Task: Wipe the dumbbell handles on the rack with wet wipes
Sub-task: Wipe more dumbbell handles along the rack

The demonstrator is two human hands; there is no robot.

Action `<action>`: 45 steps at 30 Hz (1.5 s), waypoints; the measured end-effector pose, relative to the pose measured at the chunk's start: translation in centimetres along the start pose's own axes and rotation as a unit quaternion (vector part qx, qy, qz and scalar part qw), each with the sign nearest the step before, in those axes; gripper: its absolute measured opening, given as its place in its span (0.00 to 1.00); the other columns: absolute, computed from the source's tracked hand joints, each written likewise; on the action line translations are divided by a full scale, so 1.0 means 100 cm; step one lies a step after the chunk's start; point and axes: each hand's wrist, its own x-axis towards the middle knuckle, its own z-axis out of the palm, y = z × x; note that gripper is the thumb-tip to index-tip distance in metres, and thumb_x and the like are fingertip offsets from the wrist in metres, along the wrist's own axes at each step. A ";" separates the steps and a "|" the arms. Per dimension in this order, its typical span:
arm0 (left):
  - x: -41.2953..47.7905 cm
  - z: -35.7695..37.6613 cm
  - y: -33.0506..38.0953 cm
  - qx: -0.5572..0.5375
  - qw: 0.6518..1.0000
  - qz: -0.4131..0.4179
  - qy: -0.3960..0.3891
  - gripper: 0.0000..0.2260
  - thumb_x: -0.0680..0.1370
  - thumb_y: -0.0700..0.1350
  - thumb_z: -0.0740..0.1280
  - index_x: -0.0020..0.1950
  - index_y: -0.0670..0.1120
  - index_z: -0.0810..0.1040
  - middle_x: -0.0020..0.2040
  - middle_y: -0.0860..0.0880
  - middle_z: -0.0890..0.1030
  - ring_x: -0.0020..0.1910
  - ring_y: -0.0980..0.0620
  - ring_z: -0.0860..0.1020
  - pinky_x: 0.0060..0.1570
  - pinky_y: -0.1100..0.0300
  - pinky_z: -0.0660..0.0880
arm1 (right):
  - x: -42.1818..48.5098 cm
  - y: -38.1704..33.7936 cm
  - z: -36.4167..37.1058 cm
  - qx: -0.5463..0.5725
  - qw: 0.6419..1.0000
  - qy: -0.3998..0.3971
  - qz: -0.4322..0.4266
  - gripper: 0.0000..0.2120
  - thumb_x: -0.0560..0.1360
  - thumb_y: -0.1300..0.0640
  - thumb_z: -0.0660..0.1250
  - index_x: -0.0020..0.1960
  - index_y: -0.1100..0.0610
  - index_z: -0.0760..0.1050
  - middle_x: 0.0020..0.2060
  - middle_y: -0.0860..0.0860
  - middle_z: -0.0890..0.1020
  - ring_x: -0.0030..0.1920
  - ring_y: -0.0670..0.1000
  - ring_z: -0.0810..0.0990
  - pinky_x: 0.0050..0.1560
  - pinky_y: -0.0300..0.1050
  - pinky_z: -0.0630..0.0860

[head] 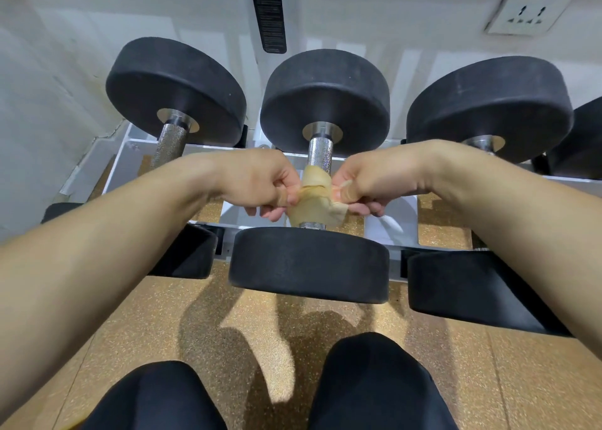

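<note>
A black dumbbell lies on the white rack (127, 156) straight ahead, its knurled steel handle (320, 152) running away from me between a near head (309, 263) and a far head (325, 100). A yellowish wet wipe (312, 201) is draped over the near half of that handle. My left hand (260, 182) pinches the wipe's left side, and my right hand (368, 182) pinches its right side. Both hands sit right against the handle, one on each side.
A second dumbbell with a bare knurled handle (169, 146) lies to the left, and a third dumbbell (488, 107) to the right. A wall socket (527, 12) is at the upper right. My knees in black trousers (374, 384) are above the speckled tan floor (228, 332).
</note>
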 end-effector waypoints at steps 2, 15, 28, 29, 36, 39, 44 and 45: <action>0.006 0.008 0.000 0.021 1.000 -0.017 0.010 0.17 0.82 0.38 0.61 0.34 0.48 0.77 0.29 0.52 0.80 0.28 0.58 0.76 0.28 0.66 0.74 | -0.008 0.000 -0.003 0.037 0.999 -0.032 -0.017 0.21 0.82 0.66 0.58 0.31 0.59 0.71 0.25 0.53 0.71 0.23 0.46 0.65 0.30 0.40 0.67; -0.006 -0.003 -0.002 0.013 0.991 0.088 -0.101 0.17 0.81 0.38 0.67 0.34 0.53 0.78 0.28 0.54 0.75 0.28 0.58 0.74 0.32 0.58 0.71 | 0.004 0.001 0.007 -0.051 0.995 -0.084 0.032 0.25 0.84 0.65 0.57 0.30 0.53 0.76 0.26 0.52 0.74 0.22 0.45 0.67 0.32 0.44 0.66; 0.012 0.018 0.005 0.224 0.974 0.021 -0.027 0.06 0.77 0.40 0.64 0.40 0.44 0.76 0.35 0.48 0.76 0.39 0.47 0.75 0.40 0.57 0.71 | -0.012 -0.006 0.002 0.032 0.989 -0.139 -0.027 0.24 0.83 0.65 0.61 0.29 0.53 0.78 0.23 0.52 0.71 0.22 0.46 0.65 0.29 0.40 0.65; 0.010 0.014 0.004 0.201 0.979 0.024 -0.031 0.07 0.77 0.40 0.65 0.40 0.45 0.78 0.34 0.48 0.77 0.37 0.50 0.75 0.38 0.60 0.71 | -0.013 -0.005 0.000 0.019 0.990 -0.138 -0.022 0.24 0.83 0.65 0.61 0.30 0.53 0.79 0.23 0.52 0.72 0.22 0.46 0.65 0.30 0.40 0.66; -0.008 -0.011 0.002 -0.037 0.996 0.075 0.018 0.16 0.81 0.34 0.63 0.36 0.49 0.78 0.30 0.51 0.76 0.30 0.57 0.71 0.33 0.64 0.69 | 0.001 -0.004 0.000 -0.145 0.989 0.030 0.015 0.15 0.80 0.65 0.62 0.36 0.57 0.77 0.23 0.48 0.75 0.24 0.48 0.70 0.39 0.47 0.72; -0.004 -0.013 0.002 -0.075 0.995 0.048 0.056 0.17 0.82 0.35 0.61 0.35 0.48 0.75 0.30 0.50 0.75 0.27 0.58 0.69 0.28 0.66 0.65 | 0.001 -0.007 -0.001 -0.118 0.988 0.102 0.003 0.17 0.78 0.66 0.60 0.33 0.56 0.76 0.24 0.50 0.75 0.26 0.48 0.71 0.36 0.43 0.73; 0.011 -0.003 -0.001 0.122 0.977 -0.054 0.167 0.14 0.79 0.41 0.62 0.35 0.52 0.77 0.34 0.55 0.80 0.39 0.54 0.77 0.40 0.60 0.70 | -0.006 0.001 -0.011 0.085 0.983 0.157 -0.047 0.15 0.79 0.67 0.59 0.35 0.60 0.75 0.24 0.53 0.70 0.27 0.50 0.64 0.30 0.41 0.67; 0.016 0.001 0.001 0.146 0.967 -0.070 0.197 0.13 0.79 0.42 0.62 0.35 0.52 0.75 0.37 0.53 0.81 0.42 0.49 0.77 0.42 0.58 0.71 | -0.007 0.001 -0.011 0.115 0.979 0.155 -0.059 0.16 0.79 0.66 0.59 0.35 0.60 0.75 0.24 0.53 0.70 0.26 0.49 0.63 0.29 0.40 0.67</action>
